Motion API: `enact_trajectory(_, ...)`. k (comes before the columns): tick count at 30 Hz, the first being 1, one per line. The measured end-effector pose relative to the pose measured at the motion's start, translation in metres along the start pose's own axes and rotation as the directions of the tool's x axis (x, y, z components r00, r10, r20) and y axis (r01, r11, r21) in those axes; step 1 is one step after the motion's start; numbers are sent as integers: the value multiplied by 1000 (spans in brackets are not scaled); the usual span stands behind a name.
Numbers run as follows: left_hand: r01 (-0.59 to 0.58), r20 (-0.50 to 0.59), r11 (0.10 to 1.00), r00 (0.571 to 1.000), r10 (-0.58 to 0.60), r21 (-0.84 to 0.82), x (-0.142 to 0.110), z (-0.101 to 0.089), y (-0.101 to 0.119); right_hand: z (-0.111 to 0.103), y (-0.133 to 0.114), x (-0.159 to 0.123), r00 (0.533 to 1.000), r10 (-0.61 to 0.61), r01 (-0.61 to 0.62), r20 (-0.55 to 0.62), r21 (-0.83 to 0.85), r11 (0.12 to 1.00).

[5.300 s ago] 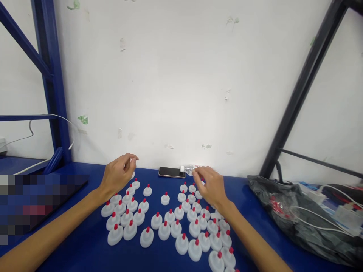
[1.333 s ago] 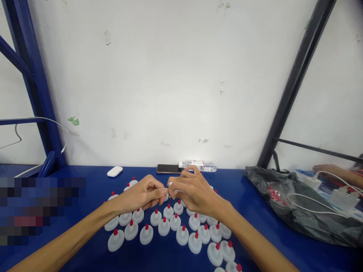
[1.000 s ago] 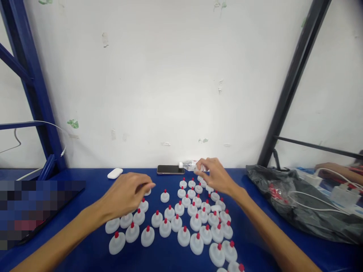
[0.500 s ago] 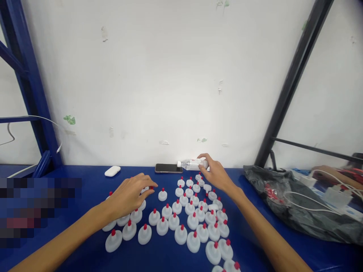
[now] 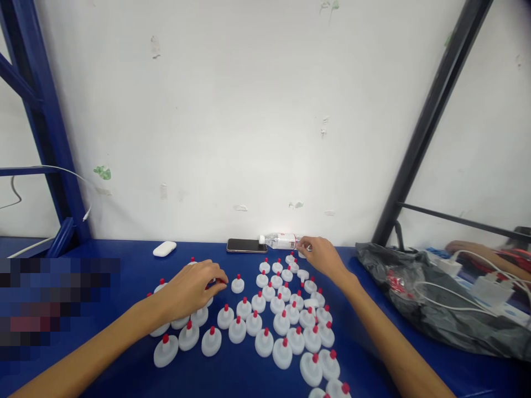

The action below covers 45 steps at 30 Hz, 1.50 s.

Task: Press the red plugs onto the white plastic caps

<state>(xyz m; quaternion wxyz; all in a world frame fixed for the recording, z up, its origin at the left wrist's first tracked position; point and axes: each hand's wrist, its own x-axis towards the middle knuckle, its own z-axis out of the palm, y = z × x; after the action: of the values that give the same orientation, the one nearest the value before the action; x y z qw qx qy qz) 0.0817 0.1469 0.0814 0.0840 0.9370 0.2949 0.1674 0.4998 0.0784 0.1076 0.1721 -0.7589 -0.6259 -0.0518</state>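
Many white nozzle caps with red tips are spread over the blue table. My left hand is among the left-hand group, its fingers pinched together around a cap that they mostly hide. One lone nozzle cap stands just right of those fingertips. My right hand is at the back of the right-hand group, by the base of a clear bottle lying on its side. Its thumb and fingers close on a white nozzle cap, only partly visible. A couple of caps nearby lie tipped over, such as this cap.
A phone lies flat against the wall, with a white case to its left. On the right are a dark plastic bag, white cables and a charger. Another person's arm shows at far right.
My right hand has come down off the bottle's end, and its fingers have drawn together on a cap. My left fingers have curled closer over a cap, hiding its red tip.
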Motion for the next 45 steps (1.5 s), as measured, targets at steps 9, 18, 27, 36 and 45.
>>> enact_trajectory(9, 60, 72, 998, 996, -58, -36, 3, -2, 8, 1, 7, -6, 966, 131, -125, 223, -41, 991)
enact_trajectory(18, 128, 131, 991, 984, -122, -40, 5, -7, 15, -3, 2, -4, 938, 151, -136, 313, -70, 988)
enact_trajectory(27, 163, 161, 986, 974, -158, -17, 5, -9, 23, -6, -2, -7, 919, 191, -155, 345, -130, 979)
enact_trajectory(36, 159, 162, 987, 975, -154, -21, 6, -9, 22, -8, 0, -9, 903, 232, -178, 362, -176, 968)
enact_trajectory(45, 145, 138, 988, 981, -137, -47, 5, -6, 17, -9, 0, -8, 900, 249, -191, 358, -190, 963)
